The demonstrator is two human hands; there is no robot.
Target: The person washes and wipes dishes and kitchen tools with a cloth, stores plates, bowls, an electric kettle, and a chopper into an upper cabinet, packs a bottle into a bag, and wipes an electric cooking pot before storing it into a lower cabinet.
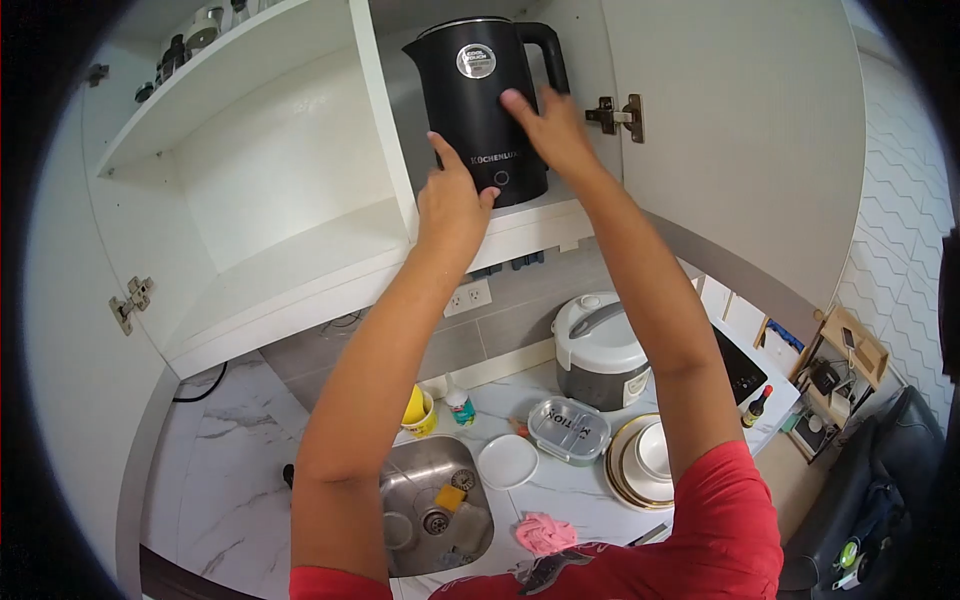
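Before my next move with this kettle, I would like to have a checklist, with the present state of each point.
1. Kettle upright: ok, it stands with its lid side up.
2. Left hand at the kettle: ok, it is against the lower body.
3. Right hand firmly on the handle: cannot tell; the thumb lies over the body and the fingers are partly blurred.
4. Base fully supported by the shelf: cannot tell; it is close to the front edge.
5. Right cupboard door out of the way: ok, it is swung open.
6. Space behind the kettle free: cannot tell, mostly hidden.
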